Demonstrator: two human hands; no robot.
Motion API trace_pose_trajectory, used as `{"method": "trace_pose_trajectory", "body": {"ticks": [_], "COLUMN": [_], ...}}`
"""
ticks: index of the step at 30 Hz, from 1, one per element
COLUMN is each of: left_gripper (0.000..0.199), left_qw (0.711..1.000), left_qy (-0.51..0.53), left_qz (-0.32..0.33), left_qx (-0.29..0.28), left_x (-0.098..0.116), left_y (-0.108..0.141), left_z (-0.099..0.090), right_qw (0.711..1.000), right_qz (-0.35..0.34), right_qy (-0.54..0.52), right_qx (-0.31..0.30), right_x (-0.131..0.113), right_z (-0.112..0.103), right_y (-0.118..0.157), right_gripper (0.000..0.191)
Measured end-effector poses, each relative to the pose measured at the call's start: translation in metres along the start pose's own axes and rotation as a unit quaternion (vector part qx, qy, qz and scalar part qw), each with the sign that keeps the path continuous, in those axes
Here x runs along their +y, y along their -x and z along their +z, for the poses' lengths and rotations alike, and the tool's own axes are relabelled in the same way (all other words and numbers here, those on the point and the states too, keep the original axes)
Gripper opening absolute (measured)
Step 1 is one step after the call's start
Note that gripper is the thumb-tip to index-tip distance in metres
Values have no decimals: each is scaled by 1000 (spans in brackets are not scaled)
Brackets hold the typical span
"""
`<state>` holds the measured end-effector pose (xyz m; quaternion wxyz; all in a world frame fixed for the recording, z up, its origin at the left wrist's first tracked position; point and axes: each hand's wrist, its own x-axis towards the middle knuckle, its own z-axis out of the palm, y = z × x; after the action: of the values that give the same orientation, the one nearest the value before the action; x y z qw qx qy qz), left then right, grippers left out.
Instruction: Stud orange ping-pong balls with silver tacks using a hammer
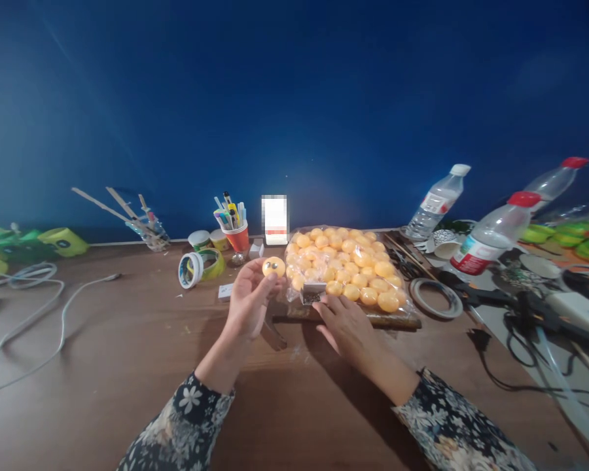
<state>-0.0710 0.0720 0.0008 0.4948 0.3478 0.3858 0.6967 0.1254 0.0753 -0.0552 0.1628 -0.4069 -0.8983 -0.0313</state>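
Observation:
My left hand (250, 297) is closed on a small yellow ball (273, 267), pinched between thumb and fingers. Two dark eyes show on the ball's near side. My right hand (346, 327) reaches over a small open box (312, 292), its fingertips at the box's right edge and its thumb held apart. What lies inside the box is too small to make out. Directly behind it, a clear plastic bag (346, 261) full of similar yellow balls rests on the table. A dark brown stick (397, 323) lies along the bag's front.
Left of the bag stand an orange cup of pens (236, 239) and rolls of tape (191, 270). On the right are plastic bottles (491, 239), another tape roll (436, 298) and black cables (508, 386). A white cable (66, 314) trails across the left side.

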Motion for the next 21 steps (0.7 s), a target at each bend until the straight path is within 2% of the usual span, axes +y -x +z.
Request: {"method": "trace_pose_trajectory", "body": {"ticks": [6,10,16,19,21], "left_gripper": [38,38,37,38,36], "left_qw": [998,997,998,997,996], "left_qy": [38,47,48,63,78], "left_qz": [15,7,-38,-43,-30], "left_qx": [47,58,30,13,21], "left_x": [10,9,-4,-4,1], "left_y": [-12,-14,-7,-7,-9], "left_z": [-17,-27,-38,-41,-43], "right_qw": [1000,999,996,994,994], "right_qz": [15,50,4,-17,-23], "right_qy": [18,11,-15,-4,-23], "right_qx": [9,-14,-86,-111,-103], "right_x": [0,-4,-15,-18,-17], "right_z": [1,-1,0,-1,-7], "right_y": [2,7,5,1,5], "right_gripper": [31,27,34,26,20]}}
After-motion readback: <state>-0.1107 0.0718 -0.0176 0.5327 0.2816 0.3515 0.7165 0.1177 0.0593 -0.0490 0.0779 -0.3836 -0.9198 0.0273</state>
